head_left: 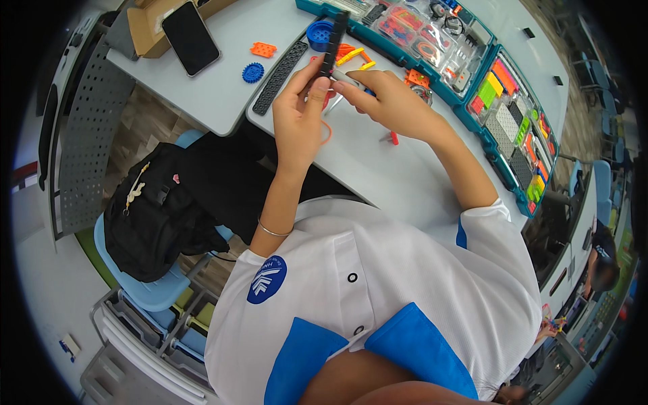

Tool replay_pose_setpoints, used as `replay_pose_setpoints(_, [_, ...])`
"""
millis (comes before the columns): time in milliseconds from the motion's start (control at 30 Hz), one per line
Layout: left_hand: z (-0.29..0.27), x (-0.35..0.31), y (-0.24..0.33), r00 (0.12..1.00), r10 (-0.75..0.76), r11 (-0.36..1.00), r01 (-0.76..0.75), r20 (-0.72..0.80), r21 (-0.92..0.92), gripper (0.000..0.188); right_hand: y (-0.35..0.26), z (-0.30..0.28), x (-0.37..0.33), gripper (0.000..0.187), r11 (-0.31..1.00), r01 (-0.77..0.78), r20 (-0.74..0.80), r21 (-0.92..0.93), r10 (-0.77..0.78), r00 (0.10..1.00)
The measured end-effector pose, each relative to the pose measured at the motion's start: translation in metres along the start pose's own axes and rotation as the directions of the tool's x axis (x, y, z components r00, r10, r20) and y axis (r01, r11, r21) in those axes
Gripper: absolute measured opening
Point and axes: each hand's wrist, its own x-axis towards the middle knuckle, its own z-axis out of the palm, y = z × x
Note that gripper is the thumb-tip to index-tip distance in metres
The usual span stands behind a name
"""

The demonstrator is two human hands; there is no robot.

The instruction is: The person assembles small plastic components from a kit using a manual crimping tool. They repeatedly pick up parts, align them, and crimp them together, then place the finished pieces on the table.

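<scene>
Over the white table (385, 169), my left hand (299, 118) pinches a long black building-kit strip (335, 42) near its lower end; the strip stands tilted upward. My right hand (391, 102) is closed close beside it, its fingers around a small light grey piece (344, 79) whose kind I cannot make out. A bit of red shows by my left fingers, and an orange loop (327, 133) hangs below them. Just left of my hands lies a dark grey perforated beam (279, 77). A blue wheel (319, 35) sits behind the strip, with yellow and orange pieces (351, 55) nearby.
A teal case (466, 111) of sorted building parts lies open along the far right. On the left table are a phone (191, 38), a cardboard box (145, 34), a blue gear (253, 72) and an orange plate (263, 49). A black backpack (165, 209) rests on a chair.
</scene>
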Motion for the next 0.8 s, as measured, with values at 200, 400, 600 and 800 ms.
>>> replay_pose_setpoints(200, [-0.060, 0.032, 0.012, 0.940, 0.146, 0.979, -0.182, -0.309, -0.091, 0.033, 0.003, -0.032, -0.012, 0.047, 0.959, 0.053, -0.019, -0.279, -0.060, 0.998])
replay_pose_setpoints(400, [-0.033, 0.017, 0.013, 0.995, -0.050, 0.970, 0.027, -0.089, -0.241, 0.031, 0.007, -0.049, -0.009, 0.045, 0.889, -0.109, 0.036, -0.445, 0.139, 0.990])
replay_pose_setpoints(600, [-0.009, 0.007, 0.001, 0.987, -0.161, 0.948, 0.155, 0.000, -0.279, 0.029, 0.011, -0.034, -0.017, 0.043, 0.947, 0.169, 0.074, -0.275, -0.155, 0.985])
replay_pose_setpoints(800, [0.000, 0.002, 0.002, 0.987, -0.158, 0.963, 0.160, 0.027, -0.217, 0.029, 0.009, -0.014, -0.012, 0.041, 0.956, 0.223, 0.101, -0.192, -0.207, 0.973])
